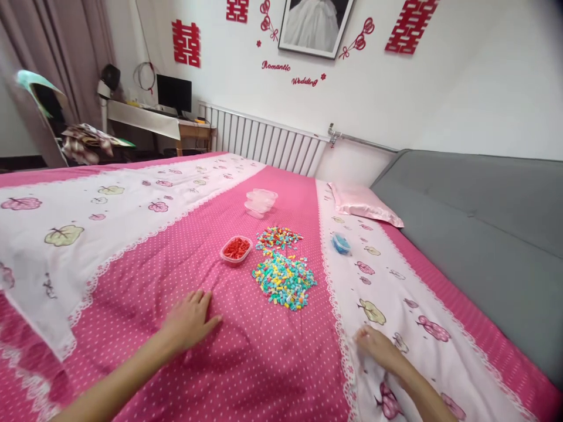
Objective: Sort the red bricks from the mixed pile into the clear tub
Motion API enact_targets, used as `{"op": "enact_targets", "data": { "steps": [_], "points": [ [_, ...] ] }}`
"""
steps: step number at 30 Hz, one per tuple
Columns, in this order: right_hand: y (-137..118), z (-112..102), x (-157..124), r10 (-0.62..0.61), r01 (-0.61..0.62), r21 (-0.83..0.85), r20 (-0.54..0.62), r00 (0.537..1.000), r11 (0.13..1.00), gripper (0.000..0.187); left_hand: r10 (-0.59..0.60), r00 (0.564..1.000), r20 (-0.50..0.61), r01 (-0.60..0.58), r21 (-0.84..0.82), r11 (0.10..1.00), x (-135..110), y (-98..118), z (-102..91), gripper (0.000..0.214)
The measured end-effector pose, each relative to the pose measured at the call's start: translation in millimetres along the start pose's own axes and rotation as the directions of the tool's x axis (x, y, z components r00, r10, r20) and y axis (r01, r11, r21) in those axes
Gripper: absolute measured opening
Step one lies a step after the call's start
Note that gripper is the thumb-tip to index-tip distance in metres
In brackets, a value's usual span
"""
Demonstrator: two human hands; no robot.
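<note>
My left hand lies flat on the pink dotted bedspread, fingers apart and holding nothing. My right hand is over the white lace-edged strip, its fingers curled together; whether anything is in them is hidden. Ahead, between the hands, lies a loose pile of small multicoloured plastic pieces, mostly teal and yellow. A smaller mixed pile with more red in it adjoins the far side. Left of the piles stands a clear tub of red pieces. A clear tub with blue pieces sits to the right.
Clear empty tubs or lids rest beyond the piles. A pink pillow lies by the grey padded headboard. Metal rails border the bed's far side. A desk with a monitor stands at the back left.
</note>
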State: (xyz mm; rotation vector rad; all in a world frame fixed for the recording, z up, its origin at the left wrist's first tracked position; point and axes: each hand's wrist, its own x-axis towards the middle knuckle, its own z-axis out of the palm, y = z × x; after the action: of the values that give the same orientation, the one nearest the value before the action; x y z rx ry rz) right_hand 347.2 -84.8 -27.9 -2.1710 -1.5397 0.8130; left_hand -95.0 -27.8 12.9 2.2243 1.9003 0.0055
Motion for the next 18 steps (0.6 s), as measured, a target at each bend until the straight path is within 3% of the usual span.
{"op": "enact_targets", "data": {
  "steps": [2, 4, 7, 8, 9, 10, 11, 12, 13, 15, 18],
  "points": [
    [-30, -8, 6, -0.034, 0.018, 0.237, 0.061, 0.998, 0.971, 0.018, 0.043, 0.998, 0.053, -0.041, -0.042, 0.998, -5, 33, -20.5, 0.058],
    [-62, -14, 17, 0.018, -0.111, 0.421, 0.22, 0.975, 0.9, 0.022, 0.1, 0.995, 0.025, -0.097, -0.091, 0.991, 0, 67, -38.1, 0.055],
    [-104, -15, 51, -0.098, -0.137, 0.709, 0.28, 0.955, 0.692, 0.02, 0.234, 0.971, -0.043, -0.234, -0.341, 0.91, 33, 116, -54.4, 0.045],
    [-114, -15, 66, -0.105, -0.157, 0.772, 0.278, 0.955, 0.616, 0.017, 0.282, 0.957, -0.07, -0.278, -0.5, 0.82, 52, 132, -57.0, 0.04],
    [-124, -14, 83, -0.091, -0.176, 0.817, 0.268, 0.959, 0.549, 0.013, 0.301, 0.95, -0.088, -0.277, -0.684, 0.674, 73, 146, -58.1, 0.034],
    [-133, -14, 100, -0.076, -0.183, 0.855, 0.249, 0.966, 0.485, 0.009, 0.257, 0.964, -0.073, -0.19, -0.864, 0.467, 98, 160, -58.0, 0.027],
    [-142, -15, 118, -0.064, -0.191, 0.883, 0.241, 0.969, 0.429, 0.005, 0.148, 0.989, -0.012, -0.036, -0.986, 0.161, 123, 171, -56.7, 0.022],
    [-150, -16, 136, -0.07, -0.181, 0.906, 0.224, 0.972, 0.383, 0.005, 0.035, 0.994, 0.103, 0.108, -0.972, -0.207, 149, 181, -54.4, 0.017],
    [-158, -18, 153, -0.094, -0.17, 0.919, 0.216, 0.972, 0.356, 0.008, 0.006, 0.989, 0.15, 0.144, -0.938, -0.316, 174, 189, -51.2, 0.018],
    [-175, -21, 183, -0.134, -0.137, 0.939, 0.187, 0.973, 0.314, 0.016, -0.019, 0.974, 0.227, 0.195, -0.873, -0.447, 218, 196, -42.4, 0.022],
    [-198, -17, 216, -0.178, -0.065, 0.945, 0.128, 0.976, 0.321, 0.025, -0.022, 0.956, 0.292, 0.221, -0.768, -0.601, 259, 193, -24.6, 0.029]
  ]
}}
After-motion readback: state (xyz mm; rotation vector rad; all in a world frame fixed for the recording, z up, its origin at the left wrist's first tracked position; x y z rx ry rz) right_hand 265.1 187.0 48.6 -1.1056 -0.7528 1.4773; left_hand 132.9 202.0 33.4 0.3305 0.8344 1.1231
